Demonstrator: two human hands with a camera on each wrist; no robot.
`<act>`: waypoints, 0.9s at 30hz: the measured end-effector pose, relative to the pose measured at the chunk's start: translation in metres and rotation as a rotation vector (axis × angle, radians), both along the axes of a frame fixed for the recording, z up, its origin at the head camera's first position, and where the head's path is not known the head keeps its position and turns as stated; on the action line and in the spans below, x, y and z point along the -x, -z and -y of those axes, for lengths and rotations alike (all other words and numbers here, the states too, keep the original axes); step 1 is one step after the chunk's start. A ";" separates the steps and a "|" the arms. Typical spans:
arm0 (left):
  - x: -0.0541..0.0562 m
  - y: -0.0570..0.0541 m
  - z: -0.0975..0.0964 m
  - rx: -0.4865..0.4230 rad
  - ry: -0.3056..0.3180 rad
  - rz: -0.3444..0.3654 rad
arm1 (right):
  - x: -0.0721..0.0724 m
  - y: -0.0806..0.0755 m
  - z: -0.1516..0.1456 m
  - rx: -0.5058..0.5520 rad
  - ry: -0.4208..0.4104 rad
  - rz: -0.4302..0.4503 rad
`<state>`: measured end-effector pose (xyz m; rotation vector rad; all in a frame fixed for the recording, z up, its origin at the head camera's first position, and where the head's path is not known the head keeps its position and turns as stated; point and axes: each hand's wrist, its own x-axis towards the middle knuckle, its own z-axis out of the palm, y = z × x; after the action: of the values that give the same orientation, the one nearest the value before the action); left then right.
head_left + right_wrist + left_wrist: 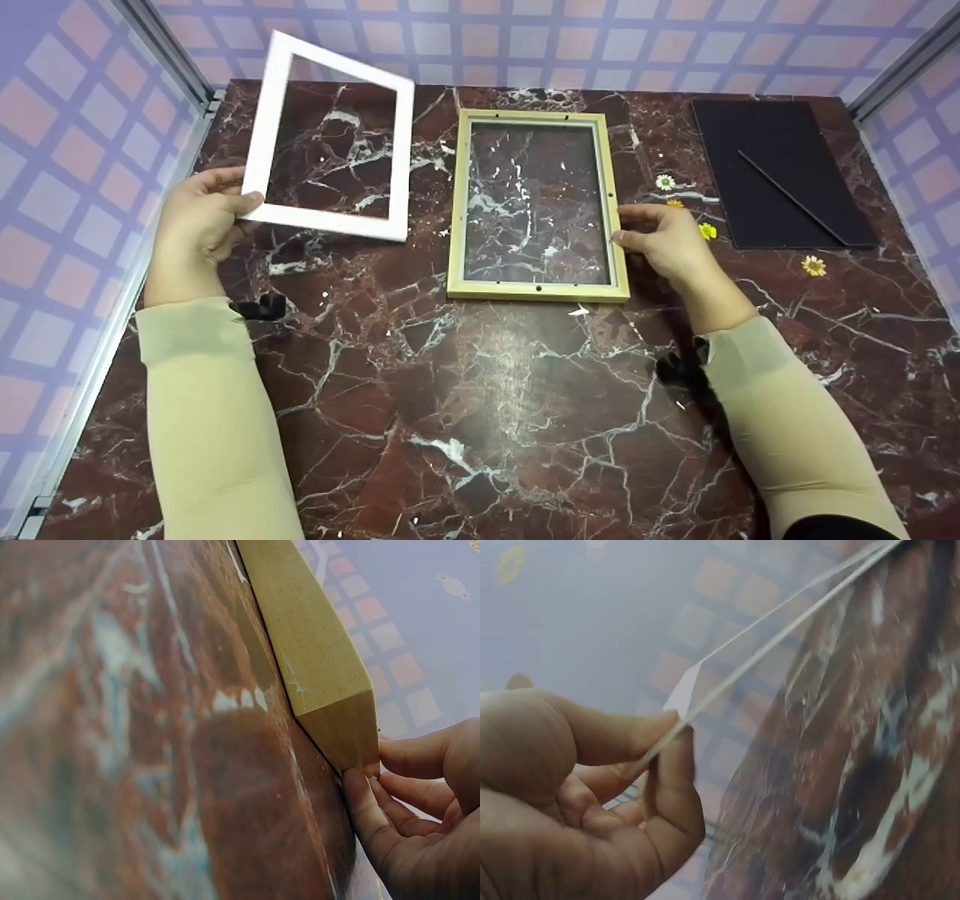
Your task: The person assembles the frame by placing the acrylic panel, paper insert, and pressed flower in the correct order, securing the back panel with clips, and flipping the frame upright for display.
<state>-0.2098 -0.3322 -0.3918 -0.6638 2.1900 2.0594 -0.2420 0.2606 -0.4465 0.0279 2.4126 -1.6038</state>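
My left hand pinches a white mat frame at its near left corner and holds it tilted up over the table. In the left wrist view, the thumb and index finger close on the mat's thin edge. A light wooden picture frame lies on the table in the middle, with the marble pattern showing through its opening. At the wooden frame's right side, my right hand grips the outer edge. From the right wrist view, the thumb sits low on that edge, an index finger higher up.
A black board lies at the far right with a thin dark rod across it. Several small flowers, one white and one yellow among them, lie beside it. Patterned walls enclose the marbled table.
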 end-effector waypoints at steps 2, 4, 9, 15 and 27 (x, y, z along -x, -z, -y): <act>0.000 0.000 -0.002 -0.157 -0.027 -0.054 | -0.001 0.000 0.000 0.003 -0.001 -0.002; 0.001 -0.001 -0.004 -0.228 -0.032 -0.086 | -0.001 0.001 0.000 0.005 0.001 -0.002; 0.003 -0.005 -0.017 -0.343 -0.031 -0.141 | -0.001 -0.002 -0.001 0.002 -0.013 0.012; 0.005 -0.016 -0.044 -0.395 -0.010 -0.142 | -0.001 -0.008 -0.004 0.013 -0.071 0.044; 0.002 -0.022 -0.096 -0.477 0.144 -0.154 | -0.003 -0.009 -0.001 0.022 -0.080 0.078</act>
<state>-0.2115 -0.2365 -0.3699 -0.2979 1.6418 2.4841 -0.2394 0.2612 -0.4371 -0.0095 2.3077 -1.5639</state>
